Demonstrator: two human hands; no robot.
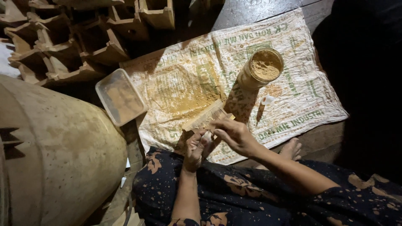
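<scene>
Clearly the step in hand is fine work on a small wooden frame piece (208, 118), held low over the printed woven sack (301, 96) spread on the floor. The left hand (197, 147) is curled around its near end from below, fingers closed on the wood; the right hand (235, 134) comes in from the side with fingertips pinched against the same end, though whether they also nip something small I cannot tell. My reading is that powder is being worked into the piece, so steady support and a light touch matter most.

Just beyond stands an open jar of tan powder (263, 67), with a small white cap (268, 99) lying beside it and a smear of spilled powder (188, 98) on the sack. A clear plastic lid (121, 97) rests at the sack's left edge. A large pale drum (54, 155) crowds the left side, and stacked wooden frames (71, 37) fill the far corner.
</scene>
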